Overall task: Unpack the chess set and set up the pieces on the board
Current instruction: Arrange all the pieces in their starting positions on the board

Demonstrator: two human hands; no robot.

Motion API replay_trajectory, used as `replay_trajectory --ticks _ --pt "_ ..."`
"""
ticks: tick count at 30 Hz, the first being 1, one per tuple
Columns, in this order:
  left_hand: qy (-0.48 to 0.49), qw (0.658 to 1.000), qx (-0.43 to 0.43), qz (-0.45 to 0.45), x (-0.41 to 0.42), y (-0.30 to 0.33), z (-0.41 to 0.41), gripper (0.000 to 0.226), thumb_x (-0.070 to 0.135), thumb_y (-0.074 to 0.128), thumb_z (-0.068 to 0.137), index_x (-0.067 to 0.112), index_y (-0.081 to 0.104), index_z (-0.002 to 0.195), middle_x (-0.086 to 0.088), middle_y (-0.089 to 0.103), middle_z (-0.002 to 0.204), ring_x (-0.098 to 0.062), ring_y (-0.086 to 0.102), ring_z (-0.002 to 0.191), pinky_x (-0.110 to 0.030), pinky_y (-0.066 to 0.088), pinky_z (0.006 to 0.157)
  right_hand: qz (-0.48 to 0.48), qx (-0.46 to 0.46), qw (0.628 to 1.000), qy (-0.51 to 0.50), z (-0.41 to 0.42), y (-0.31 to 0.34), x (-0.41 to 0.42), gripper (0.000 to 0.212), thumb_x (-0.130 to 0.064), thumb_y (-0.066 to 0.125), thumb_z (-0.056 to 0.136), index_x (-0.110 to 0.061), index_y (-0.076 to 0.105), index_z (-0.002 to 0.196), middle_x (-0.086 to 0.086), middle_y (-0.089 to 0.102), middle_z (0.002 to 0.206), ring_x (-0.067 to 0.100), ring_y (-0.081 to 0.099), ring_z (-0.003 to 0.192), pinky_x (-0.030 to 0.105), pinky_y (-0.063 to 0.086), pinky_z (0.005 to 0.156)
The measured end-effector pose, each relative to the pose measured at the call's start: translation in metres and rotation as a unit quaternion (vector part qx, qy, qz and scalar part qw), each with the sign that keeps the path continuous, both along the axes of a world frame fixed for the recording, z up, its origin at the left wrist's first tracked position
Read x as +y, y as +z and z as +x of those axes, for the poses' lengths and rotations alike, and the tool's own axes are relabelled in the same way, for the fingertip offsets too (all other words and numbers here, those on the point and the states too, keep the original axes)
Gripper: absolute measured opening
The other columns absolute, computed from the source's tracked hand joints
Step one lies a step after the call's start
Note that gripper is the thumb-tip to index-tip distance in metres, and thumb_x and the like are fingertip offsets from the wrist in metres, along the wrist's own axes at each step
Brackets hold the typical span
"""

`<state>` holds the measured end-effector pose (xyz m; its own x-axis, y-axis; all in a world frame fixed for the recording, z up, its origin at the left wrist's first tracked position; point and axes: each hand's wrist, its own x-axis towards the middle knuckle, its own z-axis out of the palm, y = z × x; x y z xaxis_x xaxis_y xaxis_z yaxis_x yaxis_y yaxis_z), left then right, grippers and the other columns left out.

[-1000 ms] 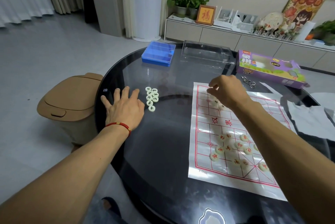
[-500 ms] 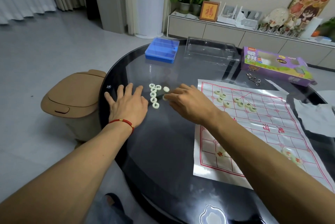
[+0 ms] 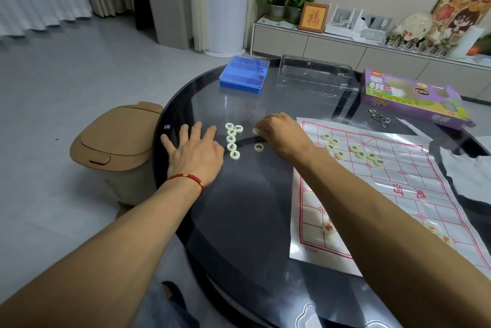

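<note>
Nearest the camera, two bare forearms are reaching out over the round dark glass surface (image 3: pixel 239 221). The white plastic board sheet printed with a red grid (image 3: pixel 393 195) is lying flat on the right; at its near end a few cream round pieces with red characters (image 3: pixel 327 227) are showing beside the right forearm, partly hidden by it.

Farther out, the left hand (image 3: pixel 195 153), with a red cord bracelet (image 3: pixel 186 178) on its wrist, is resting palm down on the glass, its grip spread with the fingers straight. Just beside its fingertips a short column of cream round pieces with black characters (image 3: pixel 232 140) is lying off the board. The right hand (image 3: pixel 281 132) is hovering a little to the right of them, its grip seemingly pinching one cream piece (image 3: pixel 255 130) at the fingertips, though the fingers are hiding most of it. Another single black-character piece (image 3: pixel 259 147) is lying just under that hand.

On the far end of the sheet a row of black-character pieces (image 3: pixel 356 153) is sitting on the grid. Beyond are lying small metal scissors (image 3: pixel 380 118), a purple cardboard game box (image 3: pixel 414 98), a clear plastic tray (image 3: pixel 313 76) and a blue compartment box (image 3: pixel 244 74).
</note>
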<state>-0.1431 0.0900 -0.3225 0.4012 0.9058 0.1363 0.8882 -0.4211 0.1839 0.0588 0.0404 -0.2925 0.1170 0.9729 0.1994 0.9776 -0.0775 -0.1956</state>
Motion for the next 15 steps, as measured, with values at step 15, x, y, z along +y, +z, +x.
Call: replay_trajectory --ticks 15 --pt "-0.002 1.0 -0.004 0.001 0.001 -0.001 0.0 0.05 0.033 0.027 0.101 0.029 0.033 0.15 -0.003 0.028 0.159 -0.029 0.017 0.148 -0.07 0.009 0.113 -0.04 -0.004 0.998 0.05 0.002 0.018 0.0 0.015 -0.019 0.064 0.092 -0.016 0.076 0.101 0.0 0.065 0.092 0.028 0.063 0.092 0.03 0.042 0.071"
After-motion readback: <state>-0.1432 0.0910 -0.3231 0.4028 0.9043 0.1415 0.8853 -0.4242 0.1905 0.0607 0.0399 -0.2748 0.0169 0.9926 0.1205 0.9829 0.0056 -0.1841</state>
